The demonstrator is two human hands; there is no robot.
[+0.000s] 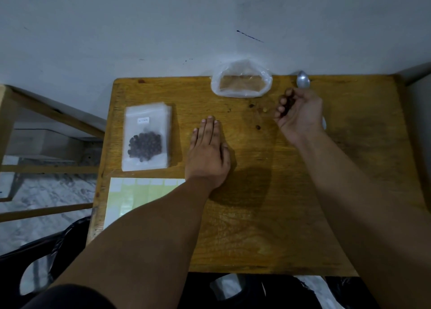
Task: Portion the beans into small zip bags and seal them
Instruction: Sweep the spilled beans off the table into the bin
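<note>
Both your hands are over the wooden table (268, 215). Your left hand (207, 154) lies flat on the wood, palm down, fingers straight and close together. Your right hand (299, 112) is turned palm up, fingers curled in around a few dark beans (287, 104). A metal spoon (302, 80) passes behind it, bowl at its 12 o'clock; whether you grip it I cannot tell. Some loose beans (258, 127) lie on the wood between your hands. At 9 o'clock from your left hand a small zip bag (145, 138) filled with dark beans rests on a stack of empty bags (168, 112). A label sheet (130, 196) lies at 7 o'clock. An open plastic bag (241, 80) sits at 12 o'clock on the far edge.
</note>
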